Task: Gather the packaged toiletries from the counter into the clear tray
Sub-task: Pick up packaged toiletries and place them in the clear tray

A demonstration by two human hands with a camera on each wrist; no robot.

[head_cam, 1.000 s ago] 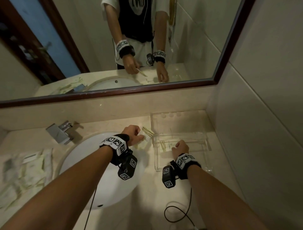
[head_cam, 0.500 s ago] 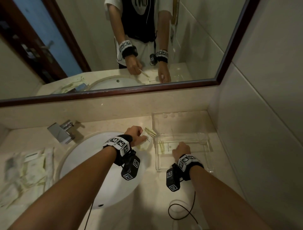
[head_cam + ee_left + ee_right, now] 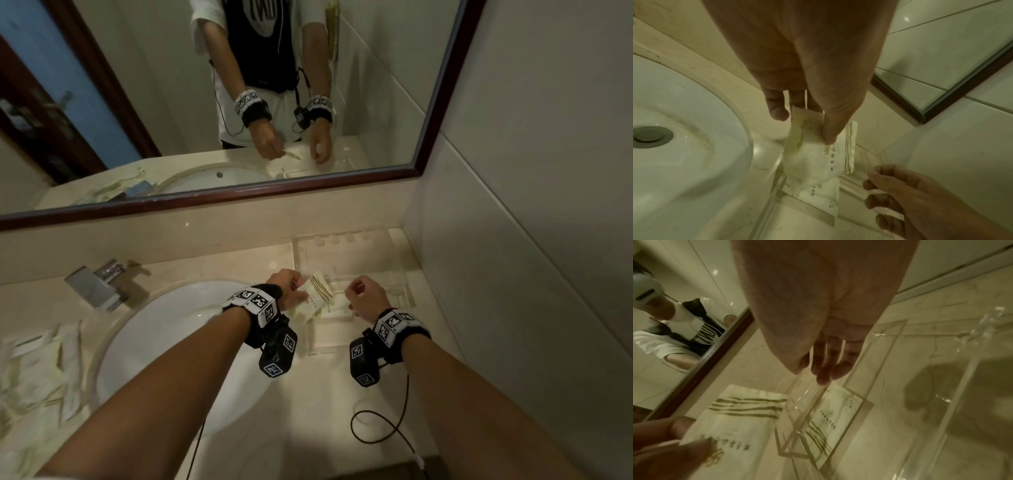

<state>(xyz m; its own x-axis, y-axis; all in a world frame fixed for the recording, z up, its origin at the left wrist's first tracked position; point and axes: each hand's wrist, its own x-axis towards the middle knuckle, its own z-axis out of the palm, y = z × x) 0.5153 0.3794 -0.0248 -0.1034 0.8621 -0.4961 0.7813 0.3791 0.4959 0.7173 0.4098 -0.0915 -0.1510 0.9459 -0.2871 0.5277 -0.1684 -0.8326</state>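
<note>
My left hand (image 3: 291, 287) pinches a white sachet with gold stripes (image 3: 318, 291) between thumb and fingers, and it hangs over the left wall of the clear tray (image 3: 325, 351). In the left wrist view the held sachet (image 3: 813, 155) dangles above a second sachet (image 3: 822, 196) lying flat in the tray. My right hand (image 3: 363, 298) hovers over the tray with loosely curled fingers and holds nothing. The right wrist view shows its fingers (image 3: 824, 374) above the tray wall (image 3: 890, 369), the flat sachet (image 3: 838, 410) and the held sachet (image 3: 735, 415).
Several more sachets (image 3: 37, 377) lie heaped on the counter at far left, beyond the white basin (image 3: 171, 342). A chrome faucet (image 3: 96, 284) stands behind the basin. Another clear holder (image 3: 342, 246) sits against the backsplash. The tiled wall (image 3: 513, 274) closes the right side.
My right hand has lifted off the sachet in the tray. My left hand has carried its sachet rightward and up, over the tray's left wall.
</note>
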